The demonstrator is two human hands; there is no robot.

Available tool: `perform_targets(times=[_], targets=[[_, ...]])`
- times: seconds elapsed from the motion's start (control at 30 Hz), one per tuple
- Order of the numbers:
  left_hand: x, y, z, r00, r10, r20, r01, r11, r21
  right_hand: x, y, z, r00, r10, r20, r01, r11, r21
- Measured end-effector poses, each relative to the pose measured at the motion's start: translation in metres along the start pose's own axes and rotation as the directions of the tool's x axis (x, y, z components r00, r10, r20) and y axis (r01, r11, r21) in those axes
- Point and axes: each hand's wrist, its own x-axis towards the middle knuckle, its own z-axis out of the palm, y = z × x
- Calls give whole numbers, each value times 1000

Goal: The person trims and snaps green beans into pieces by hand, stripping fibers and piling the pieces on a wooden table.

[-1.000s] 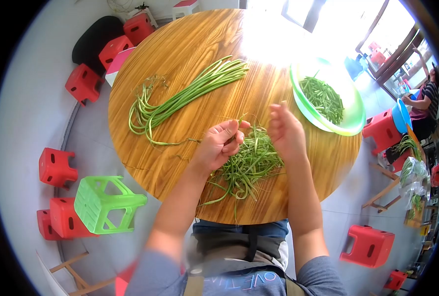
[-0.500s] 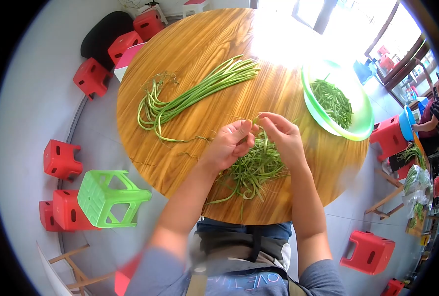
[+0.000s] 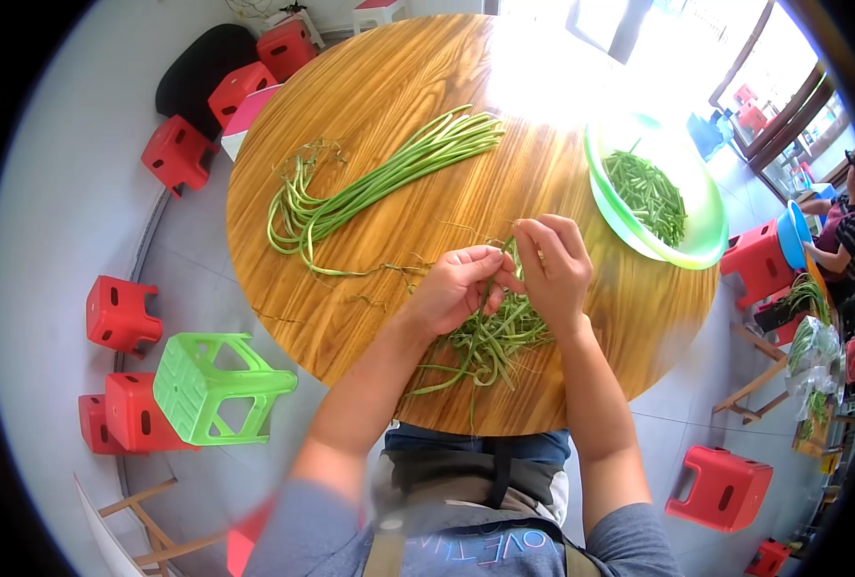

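Above a tangled heap of thin green scraps (image 3: 500,338), my left hand (image 3: 461,288) is closed on a garlic scape (image 3: 488,288) that hangs down past its fingers. My right hand (image 3: 554,269) pinches the upper part of the same stem, close beside the left. Part of the scape is hidden by my fingers. A bundle of long garlic scapes (image 3: 379,197) lies on the wooden table (image 3: 351,317) beyond my left hand, its curled thin ends toward the left. To the right, a green basin (image 3: 697,226) holds short cut green pieces (image 3: 647,192).
A green stool (image 3: 221,389) and several red stools (image 3: 125,313) stand on the floor to the left. Another red stool (image 3: 723,489) is at the lower right. At the far right a person (image 3: 843,236) works by a blue basin (image 3: 793,236).
My right hand has turned and risen slightly, with its fingers more upright. The left hand has shifted a little lower and right. A longer stem now shows between them.
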Motion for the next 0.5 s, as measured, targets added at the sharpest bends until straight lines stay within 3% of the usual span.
perform_targets(times=[0.1, 0.2, 0.27, 0.33, 0.43, 0.5], targets=[[3, -2, -4, 996, 57, -73, -60, 997, -43, 1, -4, -5, 964, 190, 185, -227, 952, 207], [3, 3, -7, 943, 131, -306, -156, 986, -59, 1, -2, -9, 867, 218, 448, -419, 806, 418], [1, 11, -2, 918, 143, -370, -186, 979, -83, 6, -5, -17, 751, 271, 603, -644, 506, 574], [-2, 17, 7, 889, 154, -432, -212, 973, -89, 7, 0, -24, 644, 212, 735, -765, 195, 614], [-4, 17, -8, 941, 160, -298, -224, 954, -197, 12, 3, -31, 544, 212, 812, -833, 257, 490], [-3, 16, -13, 941, 159, -299, -228, 951, -209, 13, 0, -29, 518, 245, 820, -842, 316, 437]])
